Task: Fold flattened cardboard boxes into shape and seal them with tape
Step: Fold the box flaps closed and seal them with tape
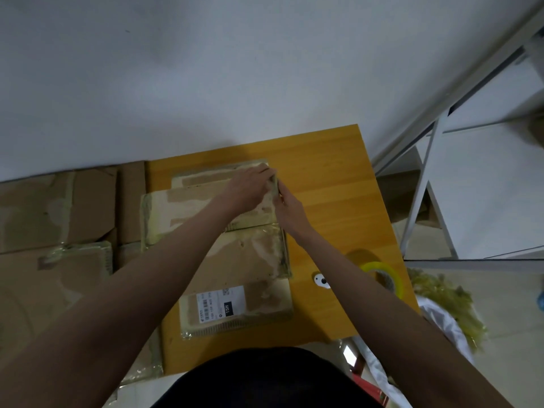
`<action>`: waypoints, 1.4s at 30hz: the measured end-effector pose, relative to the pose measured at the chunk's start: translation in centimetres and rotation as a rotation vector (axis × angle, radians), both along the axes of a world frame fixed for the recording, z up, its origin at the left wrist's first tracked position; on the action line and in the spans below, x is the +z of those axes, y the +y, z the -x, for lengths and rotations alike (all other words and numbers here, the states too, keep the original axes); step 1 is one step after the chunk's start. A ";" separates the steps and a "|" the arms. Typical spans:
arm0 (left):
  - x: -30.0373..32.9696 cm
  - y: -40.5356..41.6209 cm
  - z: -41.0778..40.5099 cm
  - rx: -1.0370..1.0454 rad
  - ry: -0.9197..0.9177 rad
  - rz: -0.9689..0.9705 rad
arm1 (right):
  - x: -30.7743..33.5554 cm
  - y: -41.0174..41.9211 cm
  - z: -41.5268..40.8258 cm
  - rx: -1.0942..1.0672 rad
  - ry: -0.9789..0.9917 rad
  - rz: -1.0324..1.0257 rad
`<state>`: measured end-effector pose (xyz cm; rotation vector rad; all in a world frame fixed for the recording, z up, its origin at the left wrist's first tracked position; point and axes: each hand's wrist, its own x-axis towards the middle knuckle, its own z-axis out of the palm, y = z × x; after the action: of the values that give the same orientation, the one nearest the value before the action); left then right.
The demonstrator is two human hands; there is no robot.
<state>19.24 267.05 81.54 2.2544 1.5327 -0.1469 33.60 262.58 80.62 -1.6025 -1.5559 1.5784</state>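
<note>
A flattened cardboard box with old tape on its flaps lies spread along the yellow wooden table. Its nearest flap carries a white shipping label. My left hand grips the far right corner of the cardboard, fingers curled over the edge. My right hand meets it at the same corner and pinches the edge there. A roll of yellowish clear tape stands on the table's right side, near my right forearm.
A small white object with a dark knob lies beside the tape roll. More flattened cardboard is stacked left of the table. A white metal rack stands at the right, with crumpled tape scraps and white plastic below it.
</note>
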 end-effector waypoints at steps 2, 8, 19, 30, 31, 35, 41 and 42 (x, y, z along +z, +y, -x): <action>-0.2 0.9 -0.1 0.041 -0.022 0.075 | -0.3 0.6 0.1 0.032 -0.026 0.002; -0.9 2.4 0.1 0.102 -0.073 0.198 | -0.7 1.2 -0.2 0.070 -0.099 -0.014; -1.6 1.8 0.4 0.036 -0.075 0.142 | -2.7 -10.1 -2.0 -0.043 -0.139 0.018; -1.5 -0.2 1.6 0.192 -0.154 0.111 | -2.4 -14.8 -3.2 -0.107 -0.229 0.014; -1.4 -1.0 2.5 0.226 -0.140 0.080 | -2.1 -14.4 -3.2 -0.080 -0.229 0.017; -1.2 -6.7 8.6 0.420 0.010 -0.063 | -0.4 -11.1 -3.1 -0.026 -0.141 0.122; -1.1 -15.5 16.7 0.950 -0.205 -0.020 | 1.1 -3.3 1.0 -0.073 -0.043 0.118; -1.0 -16.1 17.4 1.030 -0.297 0.067 | 0.9 -2.2 1.6 -0.095 -0.028 0.150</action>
<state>1.84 250.93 80.57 1.1278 2.2195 0.4027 32.00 260.37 81.51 -1.7577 -1.3825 1.6613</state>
